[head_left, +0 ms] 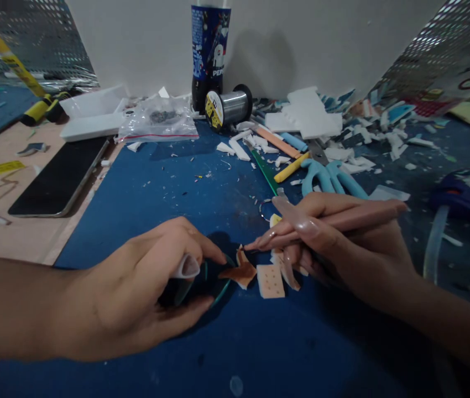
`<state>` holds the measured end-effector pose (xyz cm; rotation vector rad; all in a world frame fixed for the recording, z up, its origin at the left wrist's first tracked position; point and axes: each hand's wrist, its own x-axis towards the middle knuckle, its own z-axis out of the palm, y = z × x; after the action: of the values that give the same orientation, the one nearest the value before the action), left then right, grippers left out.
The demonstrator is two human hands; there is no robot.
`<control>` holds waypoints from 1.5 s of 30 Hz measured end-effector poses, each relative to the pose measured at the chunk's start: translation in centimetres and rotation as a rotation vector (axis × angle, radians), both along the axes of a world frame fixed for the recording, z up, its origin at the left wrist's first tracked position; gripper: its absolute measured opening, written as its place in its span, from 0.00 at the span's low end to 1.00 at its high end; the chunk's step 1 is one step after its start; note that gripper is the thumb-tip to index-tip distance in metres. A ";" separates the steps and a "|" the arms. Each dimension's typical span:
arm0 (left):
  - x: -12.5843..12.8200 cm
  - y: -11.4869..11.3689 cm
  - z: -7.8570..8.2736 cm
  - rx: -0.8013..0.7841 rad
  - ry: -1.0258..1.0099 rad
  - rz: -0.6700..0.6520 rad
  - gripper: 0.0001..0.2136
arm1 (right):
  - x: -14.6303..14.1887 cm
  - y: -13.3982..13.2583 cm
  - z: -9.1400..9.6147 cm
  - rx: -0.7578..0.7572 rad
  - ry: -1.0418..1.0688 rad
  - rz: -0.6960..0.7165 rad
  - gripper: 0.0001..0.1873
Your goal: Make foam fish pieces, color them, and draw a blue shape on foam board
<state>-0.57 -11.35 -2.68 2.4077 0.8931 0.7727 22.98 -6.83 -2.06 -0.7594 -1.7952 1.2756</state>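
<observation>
My left hand [135, 293] curves its fingers and thumb around a dark round piece with a teal rim [227, 284] on the blue mat; most of it is hidden under the hand. In my right hand [343, 243] is a pinkish-brown pen-like tool [363, 214], gripped like a pen. Its thin dark tip meets or nearly meets a small curled orange-brown piece [243, 272], beside the teal rim. Just right of that lies a small beige square with dots [271, 281], like a cracker. More beige and brown bits are partly covered by my right fingers.
Behind stand a Pepsi bottle [210, 52] and a wire spool [233, 106]. White scraps [313, 119] pile up at the back right, near light-blue handles [328, 177]. A phone [61, 177] lies left; a blue glue gun [467, 199] is at right.
</observation>
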 end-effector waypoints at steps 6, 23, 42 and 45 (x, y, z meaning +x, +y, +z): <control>0.1 0.1 0.2 0.016 -0.001 -0.003 0.12 | -0.1 0.0 0.4 -0.015 -0.027 0.099 0.12; 0.2 0.0 0.2 0.015 0.015 0.011 0.11 | -0.2 0.1 0.5 0.099 -0.075 0.042 0.15; 0.0 0.0 0.0 0.021 0.025 -0.019 0.11 | -0.1 0.1 0.3 -0.049 -0.062 0.029 0.14; 0.1 0.0 -0.1 0.045 0.018 -0.018 0.12 | -0.1 0.1 0.2 0.015 -0.125 -0.084 0.17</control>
<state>-0.49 -11.31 -2.77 2.4619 0.8684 0.7730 22.84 -6.73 -1.85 -0.9139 -1.8490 1.1820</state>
